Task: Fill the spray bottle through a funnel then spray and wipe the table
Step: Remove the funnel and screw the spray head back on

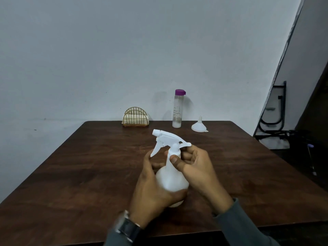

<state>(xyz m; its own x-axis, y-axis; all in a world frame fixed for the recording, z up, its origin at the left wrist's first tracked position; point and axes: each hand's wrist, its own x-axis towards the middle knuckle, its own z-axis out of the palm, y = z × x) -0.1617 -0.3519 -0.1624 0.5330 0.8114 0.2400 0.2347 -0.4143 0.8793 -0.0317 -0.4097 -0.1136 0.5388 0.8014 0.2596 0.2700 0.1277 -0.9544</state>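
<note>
The white spray bottle [171,178] is near the middle of the dark wooden counter [79,174], close to the person and held in both hands. The left hand [150,189] wraps around the round lower body of the bottle, with the fingers curled behind it and the palm against its left side. The right hand [195,167] is clamped on the narrow neck just below the trigger head [168,138]. Its thumb [174,159] presses the front of the neck and its other fingers curl around the back. The trigger head is on the bottle, with the nozzle pointing up and to the left and the lever hanging down on the left side. I cannot tell whether the base of the bottle touches the counter or is lifted just off it.

3 things stand along the far edge of the counter, well apart from the hands. A white funnel [198,127] sits with its wide mouth down and its spout up. Just to its left stands a tall clear bottle [177,110] with a purple cap [180,92] and a little liquid at the bottom. Further left is a gold wire holder [135,118] with pale folded material inside.

A watch [128,228] is on the left wrist, and both forearms are in grey sleeves.
</note>
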